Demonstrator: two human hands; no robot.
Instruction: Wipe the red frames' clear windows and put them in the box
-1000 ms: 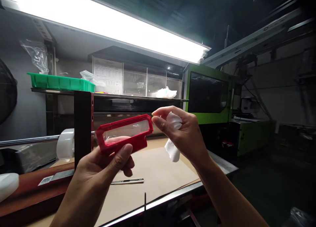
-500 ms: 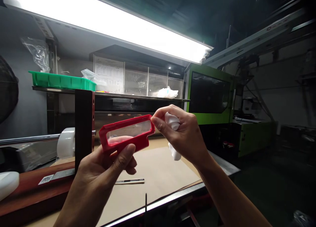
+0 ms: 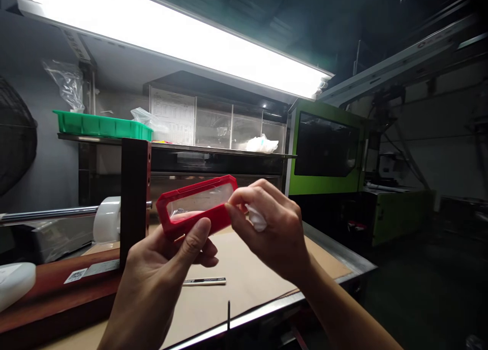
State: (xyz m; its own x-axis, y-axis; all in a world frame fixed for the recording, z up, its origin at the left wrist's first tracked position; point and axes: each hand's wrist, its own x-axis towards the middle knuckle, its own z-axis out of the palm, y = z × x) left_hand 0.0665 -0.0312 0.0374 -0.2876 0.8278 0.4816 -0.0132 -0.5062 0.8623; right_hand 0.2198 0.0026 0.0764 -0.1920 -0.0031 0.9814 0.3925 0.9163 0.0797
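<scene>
A red frame [image 3: 219,217] with a clear window is held up in front of the shelf, its right end tilted upward. My left hand [image 3: 171,258] grips its lower left side, the thumb on the near face and the fingers behind. My right hand [image 3: 272,228] is closed, with its thumb and index fingertip pinching the frame's lower right corner. A crumpled white cloth [image 3: 256,218] is tucked into the palm of that same hand, partly hidden by the fingers.
A brown board [image 3: 209,314] covers the bench, with a thin knife-like tool [image 3: 206,281] on it. On the left stands a dark red stand [image 3: 135,202] with a white roll [image 3: 107,220]. A green tray [image 3: 102,125] sits on the shelf; a green machine [image 3: 326,185] stands right.
My right hand has moved down and left along the frame's right end, from its upper corner to the lower one. The frame has tilted slightly, and the whole view has shifted a little.
</scene>
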